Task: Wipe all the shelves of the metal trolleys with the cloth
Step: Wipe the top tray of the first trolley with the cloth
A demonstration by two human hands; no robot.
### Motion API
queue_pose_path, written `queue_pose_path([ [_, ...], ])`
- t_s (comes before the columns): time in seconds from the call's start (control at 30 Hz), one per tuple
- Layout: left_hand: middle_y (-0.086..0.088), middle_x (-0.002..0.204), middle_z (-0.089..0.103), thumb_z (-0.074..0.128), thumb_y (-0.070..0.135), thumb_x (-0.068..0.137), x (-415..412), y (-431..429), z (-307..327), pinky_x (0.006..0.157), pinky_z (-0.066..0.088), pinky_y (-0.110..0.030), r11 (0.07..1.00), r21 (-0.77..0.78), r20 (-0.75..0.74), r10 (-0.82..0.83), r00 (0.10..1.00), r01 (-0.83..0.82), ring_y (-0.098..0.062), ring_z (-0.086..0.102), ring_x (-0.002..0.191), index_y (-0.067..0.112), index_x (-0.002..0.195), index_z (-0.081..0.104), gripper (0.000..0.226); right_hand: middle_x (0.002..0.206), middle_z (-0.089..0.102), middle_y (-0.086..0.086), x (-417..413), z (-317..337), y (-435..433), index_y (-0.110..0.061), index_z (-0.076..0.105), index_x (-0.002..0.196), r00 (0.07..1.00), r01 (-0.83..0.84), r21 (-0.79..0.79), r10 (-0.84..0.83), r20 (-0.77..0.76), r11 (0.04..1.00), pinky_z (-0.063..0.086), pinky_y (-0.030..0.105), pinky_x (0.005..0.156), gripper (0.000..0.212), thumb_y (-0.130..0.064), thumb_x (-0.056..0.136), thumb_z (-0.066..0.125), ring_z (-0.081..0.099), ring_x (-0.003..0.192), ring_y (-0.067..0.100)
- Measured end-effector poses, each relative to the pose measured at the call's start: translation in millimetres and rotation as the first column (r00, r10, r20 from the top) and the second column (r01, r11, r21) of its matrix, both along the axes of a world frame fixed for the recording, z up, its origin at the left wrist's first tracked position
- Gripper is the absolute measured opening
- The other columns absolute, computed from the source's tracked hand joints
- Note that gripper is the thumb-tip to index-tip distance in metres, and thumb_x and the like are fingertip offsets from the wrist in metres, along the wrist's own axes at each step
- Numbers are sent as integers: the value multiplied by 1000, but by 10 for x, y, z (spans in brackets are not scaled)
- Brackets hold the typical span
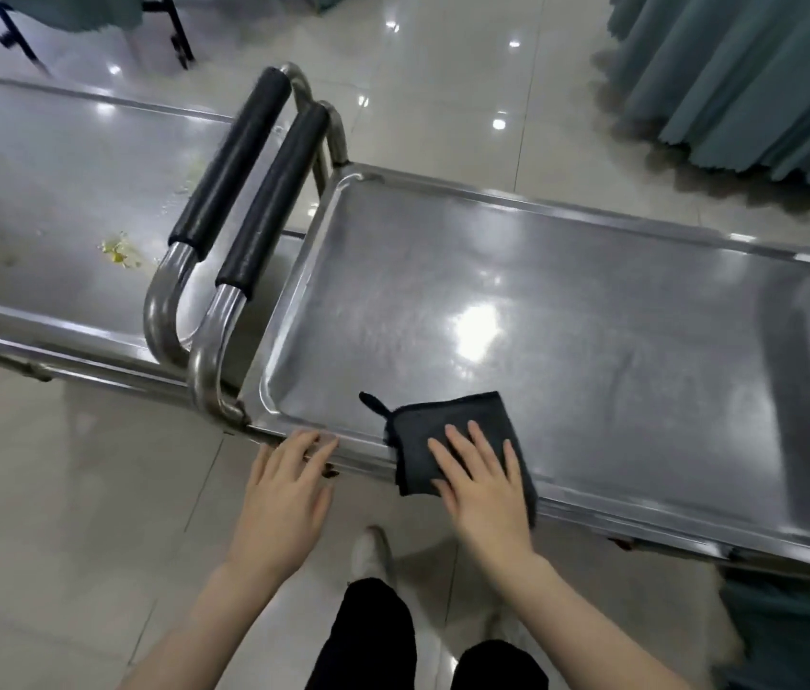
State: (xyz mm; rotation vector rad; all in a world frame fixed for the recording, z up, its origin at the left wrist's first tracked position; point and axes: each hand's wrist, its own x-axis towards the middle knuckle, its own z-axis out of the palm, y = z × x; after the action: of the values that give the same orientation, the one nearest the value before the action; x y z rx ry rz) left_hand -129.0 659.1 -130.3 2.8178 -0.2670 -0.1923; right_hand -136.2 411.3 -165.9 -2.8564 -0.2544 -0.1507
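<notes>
Two metal trolleys stand end to end, their black-padded handles [253, 166] side by side. A folded dark grey cloth [447, 420] lies at the near left corner of the right trolley's top shelf [592, 316], hanging partly over the front rim. My right hand [482, 485] presses flat on the cloth with straight, spread fingers. My left hand [288, 490] rests with straight fingers on the front rim of the same shelf, left of the cloth. The left trolley's top shelf [44, 191] carries yellow food bits [116, 249] and smears near its handle.
Glossy tiled floor surrounds the trolleys. Teal fabric skirting [751, 77] hangs at the far right, with more teal cloth at the bottom right corner. Black frame legs [179, 37] stand at the far left. My legs and shoes are below, close to the trolley's front.
</notes>
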Motion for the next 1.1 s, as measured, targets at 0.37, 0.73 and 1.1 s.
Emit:
queue_pose_path([
  [0.37, -13, 133, 53, 44, 18, 89, 259, 575, 202, 102, 45, -45, 991, -107, 175, -57, 983, 76, -32, 47, 131, 6, 121, 62, 38, 145, 49, -5, -19, -5, -157, -29, 59, 134, 997, -54, 15, 55, -51, 998, 33, 49, 110, 42, -35, 93, 51, 44, 137, 22],
  [0.73, -11, 139, 50, 57, 5, 86, 311, 830, 471, 106, 41, -42, 978, -177, 364, -43, 930, 114, -27, 44, 133, 8, 124, 62, 38, 141, 55, 1, 400, 86, 1019, -23, 62, 131, 981, -113, 19, 114, -157, 993, 34, 60, 107, 48, -26, 85, 74, 43, 137, 30],
  [1.1, -14, 145, 44, 58, 7, 89, 1168, 618, 726, 110, 36, -48, 977, -109, 409, -125, 904, 184, -30, 36, 139, 7, 132, 55, 43, 153, 39, -5, 531, 59, 1135, -30, 47, 144, 961, -160, -49, 144, -237, 986, 33, 49, 113, 51, -46, 97, 39, 36, 142, 19],
])
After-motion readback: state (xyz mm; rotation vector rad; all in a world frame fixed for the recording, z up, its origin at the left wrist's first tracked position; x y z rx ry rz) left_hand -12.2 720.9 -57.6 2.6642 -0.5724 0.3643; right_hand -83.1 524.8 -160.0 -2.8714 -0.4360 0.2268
